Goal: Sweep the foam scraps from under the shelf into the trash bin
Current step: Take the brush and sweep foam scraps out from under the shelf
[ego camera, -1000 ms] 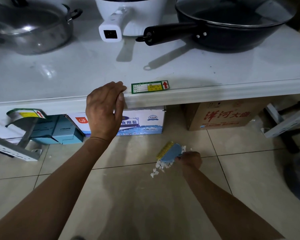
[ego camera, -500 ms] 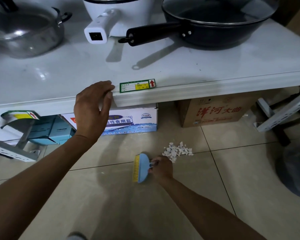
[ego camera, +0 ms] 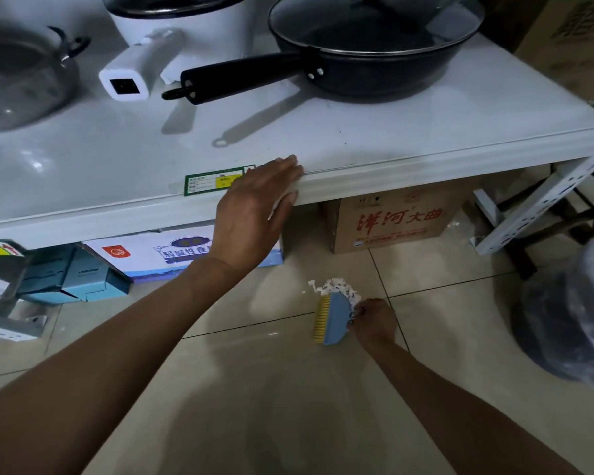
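A small pile of white foam scraps (ego camera: 333, 286) lies on the tiled floor just in front of the white shelf (ego camera: 391, 180). My right hand (ego camera: 374, 318) grips a blue hand brush (ego camera: 335, 317) with yellow bristles, its head touching the near side of the pile. My left hand (ego camera: 254, 210) rests flat on the shelf's front edge, fingers apart, partly covering a green price label (ego camera: 208, 182). A bin lined with a dark bag (ego camera: 570, 320) stands at the right edge.
On the shelf sit a black pan (ego camera: 374, 53), a white cooker (ego camera: 172, 25) and a steel pot (ego camera: 21, 80). Under it are a brown carton (ego camera: 391, 224), a white and blue box (ego camera: 158, 255) and teal boxes (ego camera: 76, 279). A white bracket (ego camera: 535, 207) slants at right.
My left hand slid rightward along the shelf edge over the label. The brush moved from left of the scraps to against them, and the view shifted toward the bin.
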The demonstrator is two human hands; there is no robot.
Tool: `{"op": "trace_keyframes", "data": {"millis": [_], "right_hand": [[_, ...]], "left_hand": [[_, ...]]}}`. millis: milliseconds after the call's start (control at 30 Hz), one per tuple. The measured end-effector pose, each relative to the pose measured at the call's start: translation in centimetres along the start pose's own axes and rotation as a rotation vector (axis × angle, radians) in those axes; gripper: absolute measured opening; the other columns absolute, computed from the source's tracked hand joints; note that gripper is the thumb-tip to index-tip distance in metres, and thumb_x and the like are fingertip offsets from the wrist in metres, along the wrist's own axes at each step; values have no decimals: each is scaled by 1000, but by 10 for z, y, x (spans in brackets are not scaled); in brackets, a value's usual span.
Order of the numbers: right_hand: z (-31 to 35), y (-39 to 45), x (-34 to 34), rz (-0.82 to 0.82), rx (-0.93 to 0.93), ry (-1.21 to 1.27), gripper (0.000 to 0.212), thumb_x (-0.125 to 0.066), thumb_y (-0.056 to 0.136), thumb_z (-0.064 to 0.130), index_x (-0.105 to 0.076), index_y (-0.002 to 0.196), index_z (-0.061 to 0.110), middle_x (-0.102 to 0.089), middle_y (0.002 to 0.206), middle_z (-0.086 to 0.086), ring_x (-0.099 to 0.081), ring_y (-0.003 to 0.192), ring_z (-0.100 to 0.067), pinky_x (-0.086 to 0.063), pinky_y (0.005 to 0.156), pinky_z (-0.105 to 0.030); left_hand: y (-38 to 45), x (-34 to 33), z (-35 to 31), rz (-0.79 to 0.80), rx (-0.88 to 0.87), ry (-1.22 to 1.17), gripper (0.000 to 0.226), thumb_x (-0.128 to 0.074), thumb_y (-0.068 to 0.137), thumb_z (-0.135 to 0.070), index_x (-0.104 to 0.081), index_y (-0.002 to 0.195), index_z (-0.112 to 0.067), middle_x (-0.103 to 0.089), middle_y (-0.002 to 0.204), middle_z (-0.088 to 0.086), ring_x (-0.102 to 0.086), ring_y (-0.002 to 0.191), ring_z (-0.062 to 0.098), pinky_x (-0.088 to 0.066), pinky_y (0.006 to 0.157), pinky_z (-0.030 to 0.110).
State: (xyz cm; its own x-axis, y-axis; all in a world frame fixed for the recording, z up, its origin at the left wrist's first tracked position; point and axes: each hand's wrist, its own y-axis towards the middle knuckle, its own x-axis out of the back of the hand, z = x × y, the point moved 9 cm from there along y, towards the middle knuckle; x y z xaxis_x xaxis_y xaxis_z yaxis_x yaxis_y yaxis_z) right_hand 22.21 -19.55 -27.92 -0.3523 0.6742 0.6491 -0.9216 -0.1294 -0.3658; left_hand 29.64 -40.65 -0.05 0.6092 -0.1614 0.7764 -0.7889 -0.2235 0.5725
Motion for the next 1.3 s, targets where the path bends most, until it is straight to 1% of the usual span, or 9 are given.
{"op": "trace_keyframes", "data": {"millis": [100, 167, 400, 533, 667, 867, 1033, 1133, 1300], "right_hand": [[-6, 5, 13, -15, -4, 44, 27, -77, 58, -9, -73, 83, -1, -73, 94, -14, -69, 85, -26, -52, 73, -25], [1, 6, 8, 8, 21, 118, 25, -76, 55, -8, -73, 78, 2, -74, 89, -14, -69, 81, -26, -57, 75, -31], [53, 11, -46, 144, 31, 146, 29, -71, 73, 2, -70, 101, 4, -69, 105, -10, -66, 103, -24, -52, 89, -30], [48, 29, -38, -2, -23, 142, 26, -68, 79, 4, -67, 104, 1, -70, 110, -16, -67, 104, -30, -51, 88, -31], [5, 37, 5, -104, -131, 92, 19, -68, 78, 2, -70, 97, 0, -73, 104, -18, -71, 96, -29, -50, 68, -24], [-33, 14, 56, -141, -177, 128, 26, -80, 63, 0, -75, 88, 0, -76, 92, -20, -73, 87, -30, -56, 78, -33], [-17, -11, 41, 15, -7, 139, 28, -79, 63, -2, -75, 91, 3, -73, 85, -10, -67, 79, -18, -49, 70, -21], [-1, -22, 15, 163, 134, 73, 25, -70, 65, -6, -74, 87, 3, -74, 89, -13, -68, 84, -24, -58, 77, -34], [5, -3, 20, 206, 175, -92, 25, -63, 73, -5, -72, 94, 5, -71, 100, -16, -67, 97, -30, -56, 86, -39]], "left_hand": [[14, -13, -12, -25, 60, 2, 36, -49, 99, -28, -59, 132, -19, -58, 140, -2, -53, 131, 15, -40, 109, 29], [22, -20, -19, -27, 73, 1, 37, -49, 99, -28, -58, 133, -18, -58, 140, -1, -54, 131, 16, -45, 109, 33], [29, -34, -28, -127, 36, 112, 32, -48, 100, -30, -66, 124, -19, -66, 130, 0, -62, 122, 18, -51, 102, 34], [26, -35, -29, -207, 7, 156, 29, -51, 99, -28, -68, 121, -20, -68, 127, -1, -64, 118, 18, -51, 98, 33], [25, -36, -29, -243, -4, 171, 27, -53, 99, -27, -68, 120, -19, -69, 126, -2, -65, 117, 17, -52, 97, 33], [25, -36, -31, -271, -29, 181, 27, -50, 100, -26, -68, 120, -19, -69, 126, -1, -65, 117, 16, -52, 97, 33], [24, -36, -30, -276, -31, 199, 29, -47, 102, -28, -67, 121, -20, -68, 127, -1, -63, 119, 16, -51, 99, 34], [24, -38, -30, -264, -25, 195, 31, -44, 103, -30, -67, 121, -20, -67, 128, -1, -63, 121, 16, -50, 100, 35], [23, -37, -29, -269, -36, 213, 30, -45, 103, -29, -67, 121, -20, -67, 128, -2, -63, 121, 16, -51, 99, 34]]}}
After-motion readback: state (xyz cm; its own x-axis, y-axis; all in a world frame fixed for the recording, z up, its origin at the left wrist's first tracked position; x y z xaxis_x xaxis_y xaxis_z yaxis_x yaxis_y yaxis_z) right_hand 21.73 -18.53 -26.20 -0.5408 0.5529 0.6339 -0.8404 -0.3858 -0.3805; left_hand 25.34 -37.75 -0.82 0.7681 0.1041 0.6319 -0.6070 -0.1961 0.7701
